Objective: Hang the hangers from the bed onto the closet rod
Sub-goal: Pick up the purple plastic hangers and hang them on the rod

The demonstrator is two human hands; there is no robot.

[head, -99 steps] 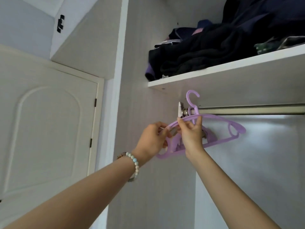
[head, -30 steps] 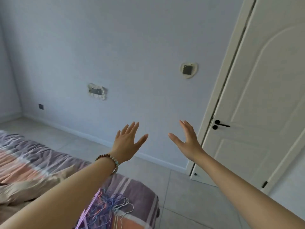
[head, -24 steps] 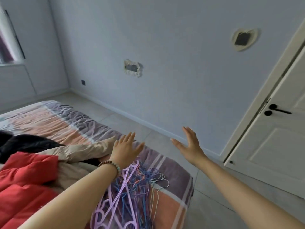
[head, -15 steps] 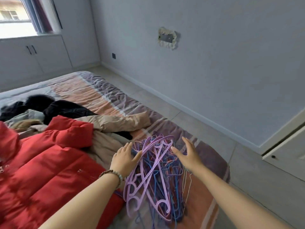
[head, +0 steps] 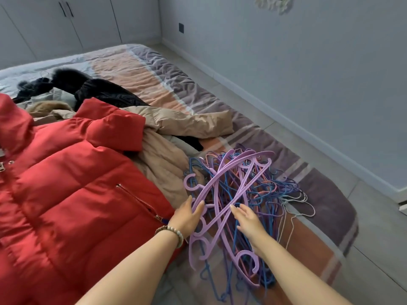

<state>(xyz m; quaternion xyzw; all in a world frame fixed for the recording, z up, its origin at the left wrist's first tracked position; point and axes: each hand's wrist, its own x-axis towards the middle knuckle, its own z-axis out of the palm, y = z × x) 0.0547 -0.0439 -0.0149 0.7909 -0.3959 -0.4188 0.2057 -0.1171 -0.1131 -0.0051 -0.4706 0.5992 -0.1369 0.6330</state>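
The hangers (head: 259,186) lie in a tangled heap on the near right corner of the bed (head: 154,69), on its striped cover of purple, orange and grey. A few wide purple plastic hangers (head: 222,179) lie on top, crossing each other, and under them is a knot of thin blue, pink and purple ones, with some pale thin ones (head: 295,208) trailing toward the bed's right edge. Both hands reach into the near side of the heap. The left hand (head: 187,216) is at the heap's left edge with its fingers straight and close together, the tips touching an arm of one wide purple hanger; it is not closed round it. A bead bracelet (head: 170,232) sits on that wrist. The right hand (head: 247,219) lies palm down over the middle of the heap, fingers straight and slightly apart, the tips resting on the hangers without gripping any. Just left of the heap a red padded jacket (head: 66,194) is spread over the bed, its zip pocket near the left wrist. A tan coat (head: 176,122) lies partly under it and touches the heap's far left side, and a black garment (head: 99,91) lies beyond. A grey tiled floor (head: 374,216) runs along the right of the bed to a pale wall (head: 308,73), and cupboard doors (head: 66,23) stand at the far end.
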